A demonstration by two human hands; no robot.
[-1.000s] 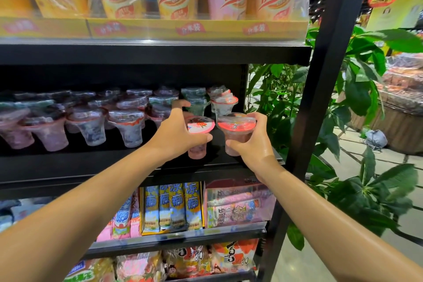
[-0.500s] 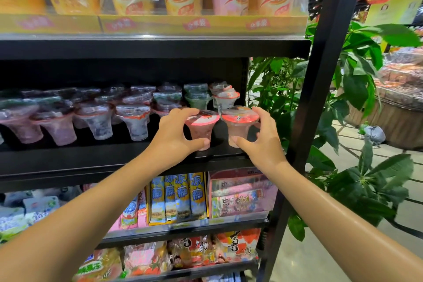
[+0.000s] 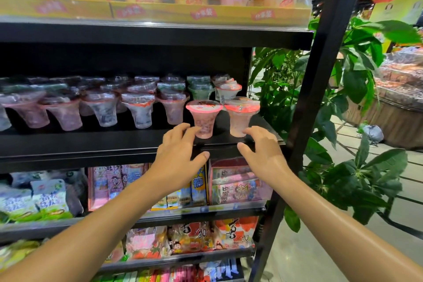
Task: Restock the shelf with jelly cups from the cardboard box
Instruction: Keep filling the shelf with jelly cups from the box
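Head view: both hands are off the cups and holding nothing, fingers spread loose. The left hand (image 3: pixel 180 155) sits at about 7 o'clock from the pink jelly cup (image 3: pixel 204 119), and the right hand (image 3: pixel 261 151) at about 5 o'clock from the paler jelly cup (image 3: pixel 241 117). Both cups stand upright near the front edge of the shelf (image 3: pixel 114 144), at the right end of the row. I'd nudge them back level with the row so neither tips. No cardboard box in sight.

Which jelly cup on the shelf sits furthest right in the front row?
The pale pink cup with the red-rimmed lid, just above the right hand; the darker pink cup stands to its left.
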